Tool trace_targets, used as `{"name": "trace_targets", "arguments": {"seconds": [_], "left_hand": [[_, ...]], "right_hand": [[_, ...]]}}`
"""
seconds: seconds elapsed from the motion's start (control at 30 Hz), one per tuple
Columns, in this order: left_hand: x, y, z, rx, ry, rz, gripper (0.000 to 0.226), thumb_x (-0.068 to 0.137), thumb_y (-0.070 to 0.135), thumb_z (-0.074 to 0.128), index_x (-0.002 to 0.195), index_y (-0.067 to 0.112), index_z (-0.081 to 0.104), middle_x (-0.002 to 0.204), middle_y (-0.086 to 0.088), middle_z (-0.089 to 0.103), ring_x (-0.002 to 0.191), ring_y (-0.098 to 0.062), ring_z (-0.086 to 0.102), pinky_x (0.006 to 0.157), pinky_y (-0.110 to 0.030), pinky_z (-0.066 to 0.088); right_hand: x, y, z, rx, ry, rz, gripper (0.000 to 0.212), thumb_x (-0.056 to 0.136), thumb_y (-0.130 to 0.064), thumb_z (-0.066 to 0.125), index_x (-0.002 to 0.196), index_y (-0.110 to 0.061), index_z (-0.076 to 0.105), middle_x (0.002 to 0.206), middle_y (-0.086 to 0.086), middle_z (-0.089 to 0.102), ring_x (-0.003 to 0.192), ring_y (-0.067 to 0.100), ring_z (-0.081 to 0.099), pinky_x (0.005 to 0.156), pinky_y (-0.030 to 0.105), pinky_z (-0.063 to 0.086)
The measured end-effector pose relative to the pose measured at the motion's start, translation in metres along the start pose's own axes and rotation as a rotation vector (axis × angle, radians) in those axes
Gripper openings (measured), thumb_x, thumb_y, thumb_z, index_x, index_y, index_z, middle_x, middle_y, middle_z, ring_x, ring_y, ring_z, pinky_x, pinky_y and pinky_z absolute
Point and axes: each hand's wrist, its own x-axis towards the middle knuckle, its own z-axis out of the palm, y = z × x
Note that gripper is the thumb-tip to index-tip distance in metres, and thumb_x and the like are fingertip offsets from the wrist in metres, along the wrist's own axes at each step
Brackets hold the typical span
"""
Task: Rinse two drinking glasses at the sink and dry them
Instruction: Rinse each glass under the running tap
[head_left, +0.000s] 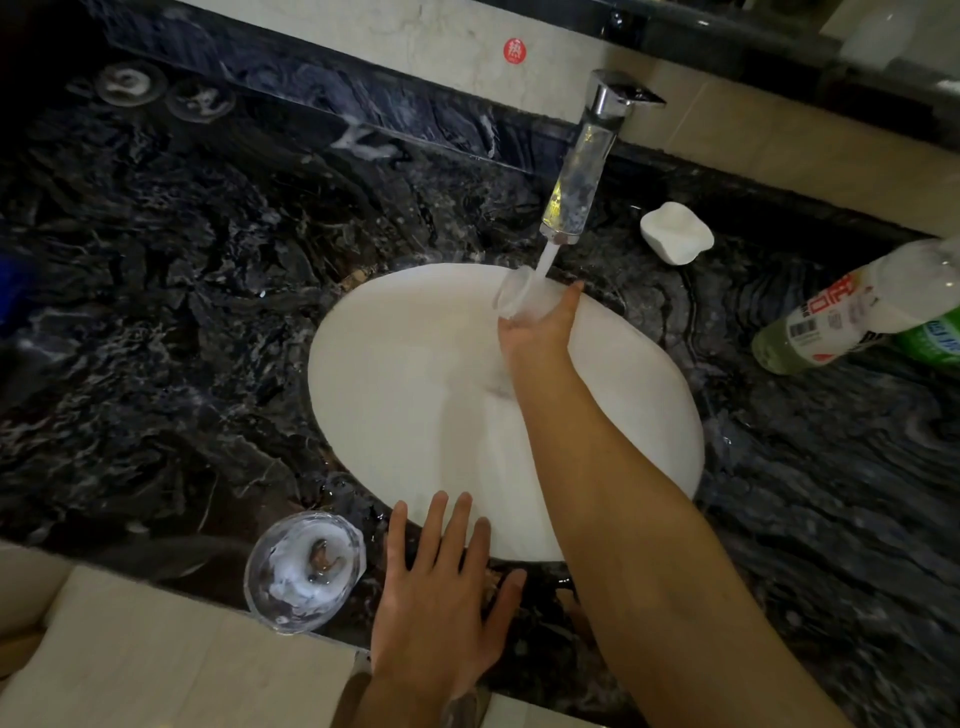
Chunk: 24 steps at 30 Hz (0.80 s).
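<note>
My right hand (540, 330) grips a clear drinking glass (514, 293), tilted with its mouth up toward the running stream of water under the chrome tap (582, 171), above the white basin (415, 395). A second clear glass (305, 569) stands upright on the dark marble counter at the basin's near left, with foam or water inside. My left hand (441, 587) lies flat with fingers spread on the basin's near rim, just right of that glass, holding nothing.
A white soap dish (675, 233) sits right of the tap. Plastic bottles (852, 312) lie at the far right. Two round clear lids or coasters (161, 91) rest at the back left. The counter (156, 312) around the basin is wet.
</note>
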Motion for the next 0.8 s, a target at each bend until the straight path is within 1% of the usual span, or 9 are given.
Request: {"name": "trace_targets", "arguments": {"seconds": [0.03, 0.1, 0.23, 0.37, 0.43, 0.5, 0.67, 0.73, 0.8], "left_hand": [[0.000, 0.000, 0.000, -0.003, 0.001, -0.001, 0.069, 0.099, 0.064, 0.032, 0.131, 0.014, 0.068, 0.151, -0.012, 0.053, 0.144, -0.034, 0.043, 0.115, -0.069, 0.027], [-0.001, 0.000, 0.000, -0.006, -0.001, 0.000, 0.069, 0.099, 0.064, 0.032, 0.131, 0.014, 0.068, 0.151, -0.011, 0.053, 0.145, -0.034, 0.043, 0.115, -0.069, 0.027], [0.000, 0.000, 0.000, -0.004, -0.006, 0.001, 0.066, 0.098, 0.063, 0.038, 0.131, 0.014, 0.068, 0.151, -0.011, 0.053, 0.145, -0.034, 0.043, 0.116, -0.068, 0.026], [0.000, 0.000, 0.000, 0.003, 0.000, 0.006, 0.064, 0.097, 0.063, 0.043, 0.130, 0.014, 0.069, 0.150, -0.011, 0.054, 0.145, -0.034, 0.043, 0.116, -0.068, 0.024], [0.000, 0.000, -0.001, 0.003, -0.006, 0.004, 0.064, 0.097, 0.063, 0.044, 0.130, 0.014, 0.068, 0.151, -0.012, 0.053, 0.145, -0.034, 0.043, 0.117, -0.068, 0.023], [0.000, 0.000, -0.001, 0.003, -0.011, 0.001, 0.065, 0.096, 0.064, 0.044, 0.131, 0.014, 0.068, 0.151, -0.012, 0.053, 0.145, -0.034, 0.043, 0.117, -0.068, 0.023], [0.001, 0.000, -0.002, 0.001, -0.012, 0.005, 0.066, 0.097, 0.063, 0.041, 0.131, 0.014, 0.068, 0.151, -0.012, 0.053, 0.144, -0.035, 0.043, 0.115, -0.069, 0.026], [0.001, 0.000, -0.002, 0.001, -0.017, 0.001, 0.066, 0.098, 0.063, 0.039, 0.132, 0.014, 0.068, 0.151, -0.012, 0.053, 0.145, -0.035, 0.042, 0.116, -0.069, 0.025], [0.001, 0.001, -0.002, 0.005, -0.024, -0.004, 0.066, 0.098, 0.064, 0.037, 0.132, 0.015, 0.067, 0.152, -0.011, 0.052, 0.146, -0.034, 0.041, 0.117, -0.068, 0.023]], "right_hand": [[-0.002, -0.003, 0.002, 0.295, 0.015, 0.108, 0.080, 0.085, -0.051, 0.077, 0.148, -0.029, 0.032, 0.148, 0.009, 0.044, 0.135, 0.029, 0.048, 0.109, 0.043, 0.042], [0.002, -0.006, 0.007, 0.323, 0.022, 0.116, 0.088, 0.082, -0.056, 0.077, 0.150, -0.023, 0.032, 0.144, 0.009, 0.045, 0.131, 0.028, 0.049, 0.108, 0.043, 0.045], [0.007, -0.002, 0.006, 0.421, -0.001, 0.137, 0.075, 0.087, -0.053, 0.073, 0.145, -0.026, 0.035, 0.140, 0.008, 0.042, 0.117, 0.027, 0.051, 0.090, 0.039, 0.051], [0.012, -0.002, 0.011, 0.467, -0.010, 0.127, 0.073, 0.087, -0.053, 0.072, 0.145, -0.025, 0.037, 0.134, 0.010, 0.045, 0.116, 0.030, 0.056, 0.098, 0.042, 0.055], [0.016, -0.001, 0.009, 0.459, -0.025, 0.141, 0.073, 0.085, -0.055, 0.073, 0.143, -0.024, 0.041, 0.133, 0.010, 0.048, 0.107, 0.030, 0.057, 0.087, 0.041, 0.057], [0.019, -0.001, 0.008, 0.418, -0.026, 0.146, 0.073, 0.085, -0.056, 0.073, 0.143, -0.025, 0.042, 0.135, 0.010, 0.049, 0.107, 0.028, 0.057, 0.081, 0.040, 0.056], [0.022, -0.004, 0.001, 0.255, -0.138, 0.112, 0.060, 0.089, -0.049, 0.071, 0.136, -0.018, 0.049, 0.131, 0.014, 0.050, 0.114, 0.029, 0.054, 0.106, 0.042, 0.049], [0.023, -0.006, 0.000, 0.178, -0.196, 0.120, 0.058, 0.089, -0.047, 0.072, 0.134, -0.016, 0.052, 0.117, 0.015, 0.056, 0.107, 0.029, 0.057, 0.095, 0.042, 0.054], [0.026, -0.007, 0.001, 0.060, -0.231, 0.110, 0.054, 0.089, -0.047, 0.072, 0.132, -0.017, 0.057, 0.105, 0.012, 0.061, 0.092, 0.026, 0.062, 0.068, 0.037, 0.056]]}}
